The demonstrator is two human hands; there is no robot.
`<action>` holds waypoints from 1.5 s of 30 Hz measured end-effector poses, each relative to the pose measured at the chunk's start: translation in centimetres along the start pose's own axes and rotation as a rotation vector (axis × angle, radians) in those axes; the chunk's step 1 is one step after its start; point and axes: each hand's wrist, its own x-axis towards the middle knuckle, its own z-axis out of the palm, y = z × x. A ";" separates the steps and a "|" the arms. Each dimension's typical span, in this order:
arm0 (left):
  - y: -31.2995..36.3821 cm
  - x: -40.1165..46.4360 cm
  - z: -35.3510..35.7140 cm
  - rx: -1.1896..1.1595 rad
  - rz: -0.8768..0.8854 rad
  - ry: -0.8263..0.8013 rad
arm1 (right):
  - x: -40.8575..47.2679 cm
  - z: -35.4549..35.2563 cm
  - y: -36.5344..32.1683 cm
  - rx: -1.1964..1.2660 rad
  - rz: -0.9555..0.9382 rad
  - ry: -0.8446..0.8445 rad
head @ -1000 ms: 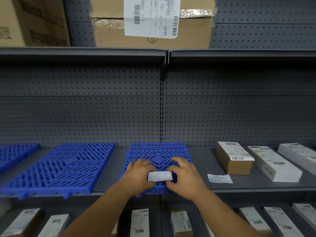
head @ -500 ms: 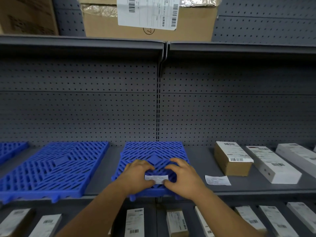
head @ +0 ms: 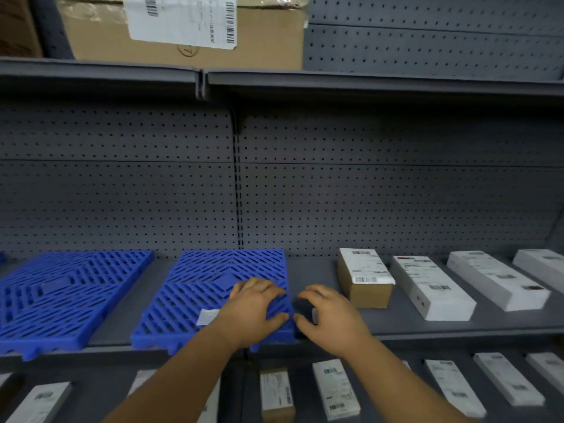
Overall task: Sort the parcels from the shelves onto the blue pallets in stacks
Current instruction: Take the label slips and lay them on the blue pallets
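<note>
Resting over the near right corner of a blue pallet (head: 213, 288), the left hand (head: 253, 309) lies palm down with its fingers a little bent; whether it holds anything I cannot tell. The right hand (head: 329, 319) is just beside it, over the bare grey shelf (head: 317, 270) at the pallet's right edge, fingers loosely curled. A small white thing shows under its fingers, too hidden to name, so its grip I also cannot tell. The two hands are near each other but do not touch.

Two blue pallets are fully seen on this middle shelf: the one under the left hand and a second pallet (head: 67, 294) to its left; a small piece of blue at the far left edge may be a third. A small white label (head: 207, 316) lies on the first pallet, just left of the left wrist. No parcel stands on either pallet.

To the right of the hands, four parcels lie on the same shelf in a row: one brown box (head: 366, 279) with a white label on top, nearest the right hand, then three long white boxes (head: 430, 285), the last one cut by the edge. On the lower shelf (head: 244, 389) about nine more parcels are seen, some only in part. On the upper shelf stands a large cardboard carton (head: 189, 41) with a big white label, and part of another carton at the left.
</note>
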 end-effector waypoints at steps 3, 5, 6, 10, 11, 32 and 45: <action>2.5 1.0 1.2 -0.016 -0.002 -0.012 | -1.2 -0.6 2.3 -0.018 0.003 0.025; 3.8 1.6 2.0 -0.011 0.002 -0.010 | -2.1 -1.1 3.5 -0.026 0.008 0.015; 4.3 1.9 2.3 -0.010 0.004 -0.005 | -2.5 -1.3 4.0 -0.025 0.009 0.015; 5.8 2.5 3.7 -0.032 0.009 0.018 | -3.6 -2.2 6.1 -0.073 0.028 0.005; 6.1 2.7 3.9 -0.030 0.006 0.014 | -3.8 -2.3 6.6 -0.088 0.038 -0.002; 6.2 7.2 5.6 0.190 0.001 -0.216 | -2.1 -1.7 9.2 -0.195 0.082 -0.029; 6.5 6.8 5.4 0.130 -0.007 -0.090 | -2.5 -1.5 8.8 -0.219 0.089 -0.038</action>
